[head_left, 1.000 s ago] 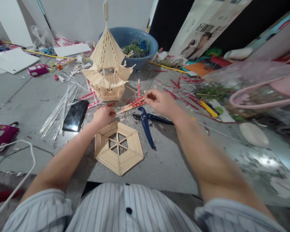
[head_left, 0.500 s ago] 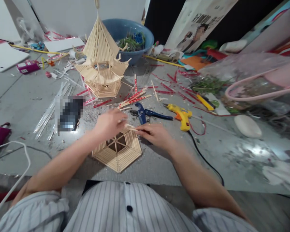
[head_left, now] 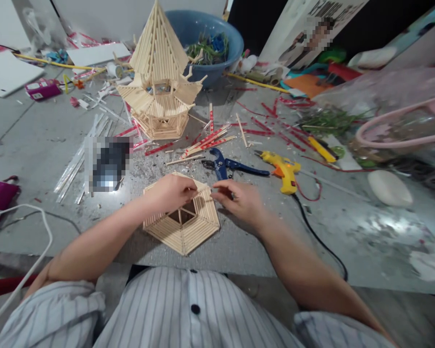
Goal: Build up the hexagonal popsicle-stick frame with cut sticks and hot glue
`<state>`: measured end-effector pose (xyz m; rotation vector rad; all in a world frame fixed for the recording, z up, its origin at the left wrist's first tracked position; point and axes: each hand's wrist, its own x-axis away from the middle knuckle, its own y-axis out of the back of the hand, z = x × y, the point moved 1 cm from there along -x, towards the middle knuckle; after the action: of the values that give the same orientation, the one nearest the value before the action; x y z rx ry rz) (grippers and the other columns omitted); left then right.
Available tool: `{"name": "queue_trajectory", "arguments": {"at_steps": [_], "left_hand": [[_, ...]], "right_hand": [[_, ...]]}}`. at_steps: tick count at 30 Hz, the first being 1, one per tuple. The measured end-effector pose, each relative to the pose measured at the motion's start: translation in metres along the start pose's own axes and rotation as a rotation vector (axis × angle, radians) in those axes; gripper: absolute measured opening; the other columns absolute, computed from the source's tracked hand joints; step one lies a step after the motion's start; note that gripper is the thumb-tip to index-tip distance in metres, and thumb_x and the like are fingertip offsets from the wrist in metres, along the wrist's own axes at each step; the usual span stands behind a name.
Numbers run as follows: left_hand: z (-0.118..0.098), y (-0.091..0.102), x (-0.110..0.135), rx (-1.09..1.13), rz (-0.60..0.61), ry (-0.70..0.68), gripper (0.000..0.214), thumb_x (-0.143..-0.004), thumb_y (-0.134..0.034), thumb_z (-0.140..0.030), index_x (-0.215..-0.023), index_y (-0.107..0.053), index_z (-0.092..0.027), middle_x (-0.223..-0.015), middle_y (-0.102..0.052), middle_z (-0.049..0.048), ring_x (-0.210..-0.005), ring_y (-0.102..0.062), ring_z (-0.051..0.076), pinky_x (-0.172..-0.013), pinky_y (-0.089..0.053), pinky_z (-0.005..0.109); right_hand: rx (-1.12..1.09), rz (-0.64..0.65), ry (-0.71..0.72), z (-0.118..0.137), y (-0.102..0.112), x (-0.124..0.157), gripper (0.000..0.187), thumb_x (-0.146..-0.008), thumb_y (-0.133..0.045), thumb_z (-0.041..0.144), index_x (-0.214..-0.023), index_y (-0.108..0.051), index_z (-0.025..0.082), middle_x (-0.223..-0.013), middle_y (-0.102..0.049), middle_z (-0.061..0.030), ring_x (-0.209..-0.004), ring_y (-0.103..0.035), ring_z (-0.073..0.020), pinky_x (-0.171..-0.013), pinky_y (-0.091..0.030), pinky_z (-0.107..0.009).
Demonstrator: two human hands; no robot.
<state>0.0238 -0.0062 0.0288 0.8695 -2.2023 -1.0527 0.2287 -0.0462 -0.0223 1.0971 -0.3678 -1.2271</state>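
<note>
A flat hexagonal panel of wooden sticks (head_left: 183, 229) lies on the grey floor in front of me. My left hand (head_left: 172, 192) rests on its upper part with the fingers curled in a pinch. My right hand (head_left: 239, 200) touches the panel's upper right edge, fingers pinched together. A thin wooden stick (head_left: 204, 191) seems to run between the two hands at that edge. Blue pliers (head_left: 224, 166) lie just beyond my hands, and a yellow glue gun (head_left: 281, 169) lies to their right.
A tall pagoda model of wooden sticks (head_left: 159, 82) stands farther back, with a blue basin (head_left: 206, 29) behind it. Loose red and plain sticks (head_left: 208, 141) are scattered between. A phone (head_left: 108, 164) lies at left. A pink-rimmed basket (head_left: 402, 130) sits right.
Both hands came down from the red-striped stick bundle to the hexagonal panel. The bundle now lies on the floor past the pliers. The yellow glue gun has come into sight.
</note>
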Motion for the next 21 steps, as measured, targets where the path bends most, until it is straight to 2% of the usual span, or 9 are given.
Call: {"name": "queue_trajectory", "arguments": {"at_steps": [3, 6, 10, 14, 17, 21], "left_hand": [[0.011, 0.009, -0.003, 0.293, 0.023, 0.117, 0.016, -0.083, -0.053, -0.023, -0.084, -0.067, -0.015, -0.068, -0.071, 0.0015, -0.055, -0.056, 0.009, -0.056, -0.040, 0.023], [0.013, 0.009, -0.004, 0.397, 0.140, 0.140, 0.017, -0.080, -0.053, -0.025, -0.073, -0.065, -0.015, -0.063, -0.066, -0.0002, -0.050, -0.048, 0.007, -0.051, -0.036, 0.022], [0.008, -0.001, -0.005, 0.257, 0.195, 0.069, 0.021, -0.077, -0.054, -0.024, -0.063, -0.066, -0.015, -0.055, -0.058, -0.0031, -0.053, -0.047, 0.007, -0.054, -0.035, 0.021], [0.005, -0.007, -0.006, 0.110, 0.258, 0.048, 0.018, -0.076, -0.055, -0.022, -0.070, -0.071, -0.017, -0.060, -0.065, -0.0023, -0.056, -0.052, 0.008, -0.056, -0.034, 0.021], [0.004, -0.008, -0.005, 0.084, 0.296, 0.023, 0.016, -0.076, -0.057, -0.021, -0.071, -0.072, -0.017, -0.063, -0.068, -0.0017, -0.057, -0.055, 0.009, -0.056, -0.035, 0.021], [0.002, -0.008, -0.004, 0.079, 0.223, -0.029, 0.017, -0.078, -0.056, -0.022, -0.074, -0.071, -0.017, -0.064, -0.068, -0.0018, -0.057, -0.055, 0.008, -0.055, -0.034, 0.021]], "right_hand": [[0.025, -0.037, 0.102, -0.001, 0.002, 0.001, 0.024, -0.093, -0.049, 0.038, -0.089, -0.066, 0.022, -0.078, -0.070, -0.0049, -0.071, -0.063, -0.0179, -0.064, -0.045, -0.031], [0.018, -0.012, 0.218, 0.001, 0.003, 0.002, 0.021, -0.092, -0.051, 0.033, -0.088, -0.067, 0.020, -0.080, -0.070, -0.0059, -0.079, -0.062, -0.0184, -0.072, -0.046, -0.032], [-0.010, 0.168, 0.281, 0.005, 0.004, 0.004, 0.023, -0.091, -0.054, 0.036, -0.093, -0.069, 0.019, -0.084, -0.069, -0.0070, -0.080, -0.059, -0.0189, -0.072, -0.043, -0.033], [0.009, 0.281, 0.271, 0.006, 0.004, 0.004, 0.025, -0.089, -0.056, 0.038, -0.097, -0.070, 0.019, -0.085, -0.067, -0.0085, -0.082, -0.058, -0.0201, -0.075, -0.040, -0.034], [0.010, 0.239, 0.228, 0.005, 0.003, 0.005, 0.025, -0.090, -0.054, 0.037, -0.098, -0.069, 0.018, -0.084, -0.068, -0.0089, -0.081, -0.060, -0.0205, -0.075, -0.041, -0.035], [0.007, 0.142, 0.209, 0.006, 0.001, 0.006, 0.028, -0.092, -0.051, 0.038, -0.105, -0.065, 0.019, -0.084, -0.070, -0.0081, -0.082, -0.062, -0.0205, -0.075, -0.042, -0.035]]}}
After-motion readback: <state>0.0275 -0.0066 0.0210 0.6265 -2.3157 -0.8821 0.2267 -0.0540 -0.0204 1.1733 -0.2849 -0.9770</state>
